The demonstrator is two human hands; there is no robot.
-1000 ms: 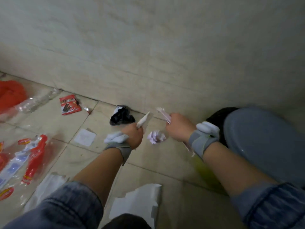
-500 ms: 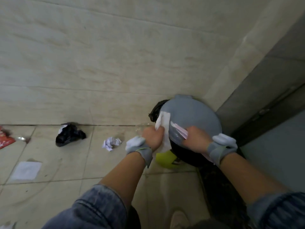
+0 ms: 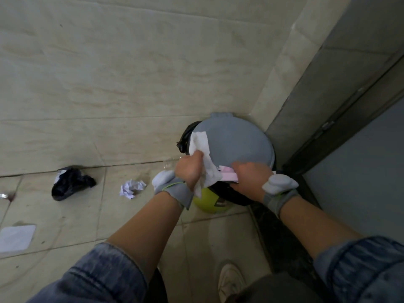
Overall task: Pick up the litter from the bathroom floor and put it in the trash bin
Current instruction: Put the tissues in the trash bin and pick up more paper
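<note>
The trash bin stands in the corner, its grey lid (image 3: 236, 143) raised and its green body (image 3: 206, 202) lined with a black bag. My left hand (image 3: 190, 169) grips a white paper tissue (image 3: 202, 157) just over the bin's front edge. My right hand (image 3: 248, 178) holds a pink-and-white wrapper (image 3: 227, 175) beside it, above the bin's opening. On the floor to the left lie a crumpled white paper ball (image 3: 131, 187), a black plastic bag (image 3: 71, 182) and a flat white sheet (image 3: 16, 237).
A tiled wall (image 3: 131, 73) rises right behind the bin. A grey door frame (image 3: 341, 106) runs along the right. My shoe (image 3: 231, 281) is on the floor tiles below the bin. A shiny scrap (image 3: 4, 195) lies at the left edge.
The view swung right from the littered floor to the bin. Both hands carried the tissue and the wrapper over to the bin's opening, where they have held nearly still for the last half second.
</note>
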